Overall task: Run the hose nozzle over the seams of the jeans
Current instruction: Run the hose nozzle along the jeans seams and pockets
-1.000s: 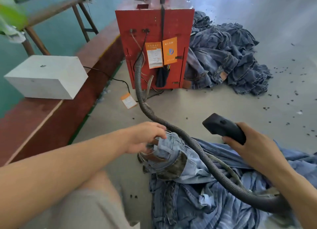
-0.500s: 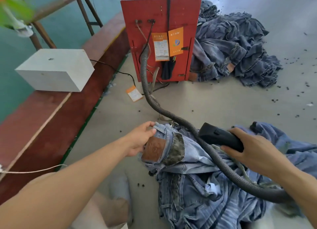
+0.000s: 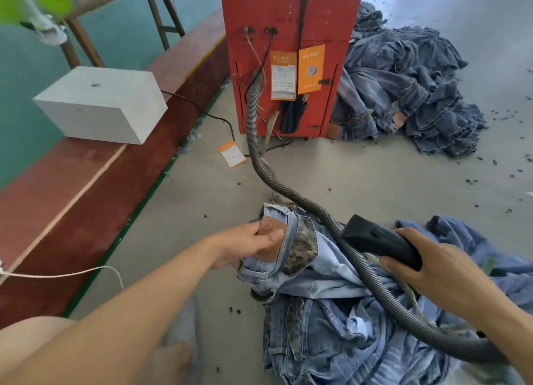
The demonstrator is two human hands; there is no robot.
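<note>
From my feed, the left hand (image 3: 248, 247) and right hand (image 3: 441, 272) are both bare, with no gloves, rings or watch, both forearms are unsleeved right to the frame's lower edge, and a bare knee (image 3: 37, 344) shows at the lower left corner.

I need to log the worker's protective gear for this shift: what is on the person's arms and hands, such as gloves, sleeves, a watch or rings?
Nothing that shows. The left hand and right hand are bare, with no gloves, and no rings are visible. Both forearms are uncovered up to the frame's edge, with no sleeve, watch or wristband in view.
</note>
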